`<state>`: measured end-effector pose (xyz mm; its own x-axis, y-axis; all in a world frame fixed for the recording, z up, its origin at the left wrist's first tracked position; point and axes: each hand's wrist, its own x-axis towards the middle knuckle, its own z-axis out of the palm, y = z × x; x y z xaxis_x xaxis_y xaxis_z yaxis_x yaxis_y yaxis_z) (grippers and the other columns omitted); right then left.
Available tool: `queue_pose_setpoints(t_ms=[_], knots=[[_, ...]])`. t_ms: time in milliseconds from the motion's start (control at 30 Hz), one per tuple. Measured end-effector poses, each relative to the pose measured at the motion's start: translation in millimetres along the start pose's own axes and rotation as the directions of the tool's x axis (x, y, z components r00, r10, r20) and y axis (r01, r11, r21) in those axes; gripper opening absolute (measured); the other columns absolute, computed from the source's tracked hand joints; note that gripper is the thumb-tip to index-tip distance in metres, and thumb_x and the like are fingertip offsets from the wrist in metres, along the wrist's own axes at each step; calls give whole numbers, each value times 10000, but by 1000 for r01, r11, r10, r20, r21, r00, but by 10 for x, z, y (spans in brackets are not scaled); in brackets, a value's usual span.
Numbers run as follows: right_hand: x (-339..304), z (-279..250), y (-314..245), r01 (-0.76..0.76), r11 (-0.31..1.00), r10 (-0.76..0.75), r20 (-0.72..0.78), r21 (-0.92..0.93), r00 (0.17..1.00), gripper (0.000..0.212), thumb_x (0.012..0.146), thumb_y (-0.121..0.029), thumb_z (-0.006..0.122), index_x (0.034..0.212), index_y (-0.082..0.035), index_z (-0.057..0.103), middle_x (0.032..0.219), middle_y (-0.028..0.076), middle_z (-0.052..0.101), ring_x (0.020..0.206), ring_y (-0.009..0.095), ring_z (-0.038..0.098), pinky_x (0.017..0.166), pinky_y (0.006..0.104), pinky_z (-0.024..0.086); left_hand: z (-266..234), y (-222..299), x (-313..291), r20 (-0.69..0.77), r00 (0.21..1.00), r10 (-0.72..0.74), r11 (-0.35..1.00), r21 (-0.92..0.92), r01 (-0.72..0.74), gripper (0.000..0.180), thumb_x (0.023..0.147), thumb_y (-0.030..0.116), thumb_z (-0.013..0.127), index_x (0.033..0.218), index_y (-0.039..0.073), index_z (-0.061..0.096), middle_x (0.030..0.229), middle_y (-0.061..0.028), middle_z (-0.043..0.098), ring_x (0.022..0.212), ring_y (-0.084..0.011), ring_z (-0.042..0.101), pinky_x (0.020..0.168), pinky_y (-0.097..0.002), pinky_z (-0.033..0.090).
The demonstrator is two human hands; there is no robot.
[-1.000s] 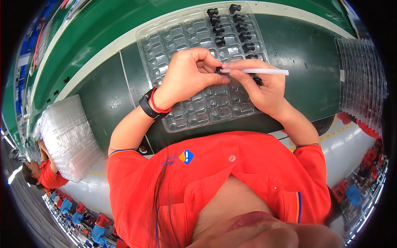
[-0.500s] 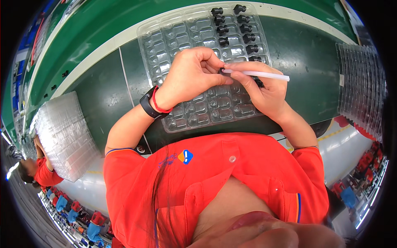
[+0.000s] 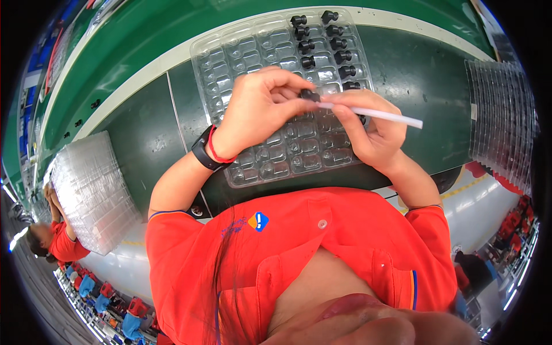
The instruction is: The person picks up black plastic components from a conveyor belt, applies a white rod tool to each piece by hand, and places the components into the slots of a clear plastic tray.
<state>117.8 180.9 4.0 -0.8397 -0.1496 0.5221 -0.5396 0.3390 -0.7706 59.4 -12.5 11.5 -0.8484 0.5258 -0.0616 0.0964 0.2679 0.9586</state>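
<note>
Small black plastic part [image 3: 310, 95] sits pinched in my left grip [image 3: 257, 105], above clear moulded plastic tray [image 3: 247, 60]. My right grip [image 3: 377, 131] pinches slender white stick [image 3: 397, 118], long axis running rightward and slightly toward me, tip just right of part; contact unclear.

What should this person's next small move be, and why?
Probably lowering the small black part into an empty pocket of the clear tray: the left hand pinches it above the tray, and similar black parts fill other pockets. Whether the white stick touches it is blurred.
</note>
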Motion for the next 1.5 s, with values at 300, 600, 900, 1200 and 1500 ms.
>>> queue_pose_setpoints(t_ms=[300, 600, 900, 1200, 1500], knots=[[-50, -55, -1, 122, 991, -117, 79, -62, 990, 97, 807, 41, 631, 901, 19, 620, 855, 128, 693, 749, 246, 679, 650, 296, 524, 54, 90, 211, -64, 897, 436, 817, 447, -365, 169, 707, 35, 703, 857, 54, 626, 829, -106, 617, 694, -255, 633, 583, -329, 501], [-45, -29, 16, 136, 988, -130, 77, -78, 988, 99, 790, 34, 652, 883, 14, 628, 837, 119, 694, 720, 243, 678, 621, 291, 524, 90, -63, 284, 53, 861, 506, 677, 595, -434, 161, 719, 105, 703, 870, 68, 661, 802, -85, 581, 754, -276, 608, 646, -370, 501], [2, -34, -36, 78, 996, -74, 111, -34, 991, 81, 809, 69, 609, 886, 49, 629, 836, 153, 686, 728, 240, 661, 660, 297, 513, -519, -56, 257, -238, 843, 483, 714, 663, -223, 201, 732, 134, 712, 911, 56, 661, 826, -111, 584, 753, -284, 588, 656, -365, 479], [-15, 12, -40, 72, 997, -74, 100, 22, 992, 71, 827, 69, 599, 897, 76, 605, 854, 180, 671, 775, 257, 658, 697, 313, 515, -2665, -1312, -229, -643, 519, 563, 390, 760, 519, 288, 736, 136, 677, 1020, 91, 660, 998, -149, 632, 1009, -326, 558, 878, -416, 442], [-5, 6, -48, 33, 999, -34, 100, 21, 994, 54, 835, 59, 600, 885, 73, 611, 853, 172, 673, 774, 241, 658, 701, 304, 513, -3019, -1587, -608, -867, 394, 305, 610, 496, 619, 234, 748, 114, 657, 975, 69, 689, 908, -162, 668, 816, -284, 657, 777, -360, 506]])
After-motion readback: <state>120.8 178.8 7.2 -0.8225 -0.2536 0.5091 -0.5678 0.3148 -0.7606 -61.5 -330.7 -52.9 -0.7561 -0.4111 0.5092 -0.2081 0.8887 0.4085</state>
